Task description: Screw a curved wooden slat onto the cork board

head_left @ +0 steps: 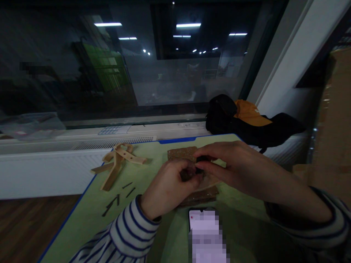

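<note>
My right hand (pixel 236 160) reaches in from the right, thumb and fingers pinching a small dark piece (pixel 201 165) whose kind I cannot make out. Close against it, my left hand (pixel 174 184) is closed with curled fingers and thumb; what it grips is mostly hidden. Under both hands lies a brown, shiny slab or package (pixel 182 151), with its nearer part partly covered by my left hand. A pale, wood-coloured strip (pixel 212 180) shows just below the fingertips.
Pale wooden parts (pixel 116 164) are heaped at the table's left edge, near several dark screws or bolts (pixel 117 199). A phone (pixel 207 237) lies close in front. Behind are a black bag (pixel 219 113) and orange cap (pixel 251 112); cardboard (pixel 329 128) stands right.
</note>
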Tool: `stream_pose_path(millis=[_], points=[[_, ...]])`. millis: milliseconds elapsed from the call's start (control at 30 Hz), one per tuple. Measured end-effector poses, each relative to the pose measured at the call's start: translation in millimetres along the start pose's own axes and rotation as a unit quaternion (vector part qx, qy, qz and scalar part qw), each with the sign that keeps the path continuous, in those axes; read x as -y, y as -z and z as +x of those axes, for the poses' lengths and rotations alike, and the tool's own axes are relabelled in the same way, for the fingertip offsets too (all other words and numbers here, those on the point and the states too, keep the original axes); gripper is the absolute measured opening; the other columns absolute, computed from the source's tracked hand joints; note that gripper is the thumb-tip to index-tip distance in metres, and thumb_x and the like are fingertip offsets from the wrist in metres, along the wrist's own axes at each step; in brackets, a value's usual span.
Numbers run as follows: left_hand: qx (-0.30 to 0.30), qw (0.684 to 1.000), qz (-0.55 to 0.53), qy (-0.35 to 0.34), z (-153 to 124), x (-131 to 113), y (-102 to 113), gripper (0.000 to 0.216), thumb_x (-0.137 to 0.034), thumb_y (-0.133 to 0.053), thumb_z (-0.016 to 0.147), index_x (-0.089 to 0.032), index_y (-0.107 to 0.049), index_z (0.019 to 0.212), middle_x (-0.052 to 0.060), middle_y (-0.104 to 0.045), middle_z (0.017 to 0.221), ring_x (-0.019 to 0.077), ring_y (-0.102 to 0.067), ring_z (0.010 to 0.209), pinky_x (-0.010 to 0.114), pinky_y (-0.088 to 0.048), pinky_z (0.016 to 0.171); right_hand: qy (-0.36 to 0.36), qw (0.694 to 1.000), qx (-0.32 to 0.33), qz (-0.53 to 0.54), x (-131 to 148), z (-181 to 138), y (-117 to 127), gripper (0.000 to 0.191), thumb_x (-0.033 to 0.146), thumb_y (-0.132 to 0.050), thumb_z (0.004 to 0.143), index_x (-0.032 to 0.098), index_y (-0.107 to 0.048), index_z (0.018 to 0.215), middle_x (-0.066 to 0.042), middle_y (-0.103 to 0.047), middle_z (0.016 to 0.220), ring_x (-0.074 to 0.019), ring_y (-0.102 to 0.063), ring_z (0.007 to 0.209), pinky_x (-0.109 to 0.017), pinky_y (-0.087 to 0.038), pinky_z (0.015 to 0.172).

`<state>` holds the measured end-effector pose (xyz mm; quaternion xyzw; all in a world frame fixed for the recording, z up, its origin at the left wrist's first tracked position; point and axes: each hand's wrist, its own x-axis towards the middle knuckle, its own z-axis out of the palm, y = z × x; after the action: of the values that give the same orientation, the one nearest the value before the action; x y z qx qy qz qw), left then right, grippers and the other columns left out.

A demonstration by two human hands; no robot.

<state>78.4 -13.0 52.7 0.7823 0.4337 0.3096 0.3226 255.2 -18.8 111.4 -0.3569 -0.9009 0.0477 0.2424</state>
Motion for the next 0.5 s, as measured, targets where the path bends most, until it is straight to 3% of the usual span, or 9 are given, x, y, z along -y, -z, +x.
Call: stream_pose_path(millis=[333,500], points=[[0.022,0.999,-0.042,0.006,1.9,1.7,2.8,0.016,-0.024,-0.056,0.08,-0.02,-0.068,0.09,0.0,-0.07,0.084,0.0158,-0.064,0.077,0.026,-0.047,0.066,-0.005,1.0,0.003,-0.003,0.2,-0.1,-2.3,0.015,0.024,-0.054,0.087,0.021,-0.061,0.1,0.003,-0.068,0.088,-0.0117,-0.062,0.077,-0.022,-0.044,0.069],[-0.003,0.999,-0.032,0.012,2.9,3.1,1.8,0.016,-0.029,-0.059,0.078,-0.02,-0.068,0.088,0.0,-0.07,0.082,0.0158,-0.063,0.073,0.027,-0.048,0.065,-0.003,1.0,-0.002,-0.007,0.2,0.2,-2.2,0.015,0.024,-0.055,0.087,0.021,-0.061,0.099,0.003,-0.068,0.089,-0.0118,-0.062,0.079,-0.022,-0.045,0.07]])
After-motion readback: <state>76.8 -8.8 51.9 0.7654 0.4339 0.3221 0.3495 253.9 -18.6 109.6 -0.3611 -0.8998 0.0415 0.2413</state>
